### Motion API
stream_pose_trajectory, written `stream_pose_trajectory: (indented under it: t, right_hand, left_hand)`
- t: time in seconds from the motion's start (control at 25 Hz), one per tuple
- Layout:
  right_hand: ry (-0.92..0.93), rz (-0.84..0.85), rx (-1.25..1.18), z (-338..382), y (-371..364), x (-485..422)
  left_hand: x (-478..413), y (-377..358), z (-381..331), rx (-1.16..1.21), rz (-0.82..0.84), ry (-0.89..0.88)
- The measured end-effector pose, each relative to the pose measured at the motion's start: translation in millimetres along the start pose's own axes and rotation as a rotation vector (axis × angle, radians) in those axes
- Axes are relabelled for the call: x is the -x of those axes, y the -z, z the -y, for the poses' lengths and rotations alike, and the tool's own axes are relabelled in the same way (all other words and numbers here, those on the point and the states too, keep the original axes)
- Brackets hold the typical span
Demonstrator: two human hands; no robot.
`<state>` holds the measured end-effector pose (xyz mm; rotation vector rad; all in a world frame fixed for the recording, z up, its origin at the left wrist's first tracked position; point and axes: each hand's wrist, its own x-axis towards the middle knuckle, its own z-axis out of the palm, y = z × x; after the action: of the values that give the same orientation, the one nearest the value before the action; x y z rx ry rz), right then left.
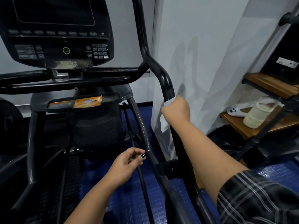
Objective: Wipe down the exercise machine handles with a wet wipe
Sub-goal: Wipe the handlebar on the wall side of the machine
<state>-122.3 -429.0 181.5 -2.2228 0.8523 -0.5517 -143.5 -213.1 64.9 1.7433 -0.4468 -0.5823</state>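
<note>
The black right handle (163,75) of the exercise machine rises in a curve from lower right to the top of the view. My right hand (177,110) grips this handle with a white wet wipe (163,122) wrapped under the fingers; a corner of the wipe hangs below the fist. My left hand (127,162) hovers lower down, beside a thin black rod (134,139), its fingers loosely curled and holding nothing. The horizontal black grips (111,71) sit under the console.
The console (56,29) fills the upper left. An orange wipes pack (88,102) lies on the machine's tray (113,98). A white wall corner (202,62) stands just behind the handle. Wooden shelves (242,126) at right hold a plastic jar (257,112) and a white controller (234,111). Blue floor mat (129,199) below.
</note>
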Motion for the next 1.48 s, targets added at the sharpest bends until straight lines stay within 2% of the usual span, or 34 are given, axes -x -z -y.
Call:
stream_pose_trajectory:
  t: [0.2, 0.32, 0.4, 0.56, 0.64, 0.76, 0.84, 1.08, 1.2, 1.32, 1.48]
  right_hand:
    - [-0.028, 0.122, -0.131, 11.3, 4.9, -20.0]
    - [-0.094, 0.295, -0.218, 1.9, 13.3, -24.5]
    - [-0.109, 0.425, -0.172, 1.1, 26.9, -29.8]
    - [-0.109, 0.48, -0.163, 14.1, 39.8, -40.9]
    - [-0.102, 0.398, -0.19, 21.2, 28.4, -36.2]
    - [-0.013, -0.004, -0.1, 16.9, 0.3, -15.1]
    - [0.049, -0.117, -0.018, 4.7, -6.5, 4.3]
    - [-0.024, -0.066, 0.026, -67.0, -6.7, 80.3]
    - [-0.04, -0.036, 0.053, -81.1, -5.3, 98.6]
    - [-0.001, -0.05, 0.085, -58.5, -1.8, 75.0]
    - [0.005, -0.095, -0.025, -6.0, -3.2, 20.5]
  left_hand:
    - [-15.6, 7.1, -12.9, -0.012, 0.01, -0.025]
    - [-17.7, 13.8, -16.2, -0.027, 0.002, -0.035]
    - [-17.3, 18.8, -14.3, -0.03, -0.003, -0.034]
    - [-14.7, 21.6, -11.0, -0.017, -0.013, -0.027]
    - [-14.1, 20.5, -10.9, -0.011, -0.007, -0.025]
    - [-11.9, 19.7, -8.8, -0.016, -0.006, -0.019]
    - [-9.5, 18.9, -6.1, -0.014, -0.01, -0.015]
    - [-5.7, 2.9, 0.6, -0.002, 0.036, -0.019]
    - [-2.9, -3.4, 0.0, -0.004, 0.044, -0.03]
    - [2.5, -8.3, -1.0, 0.004, 0.039, -0.028]
    - [10.1, -9.3, 0.7, 0.017, 0.018, -0.016]
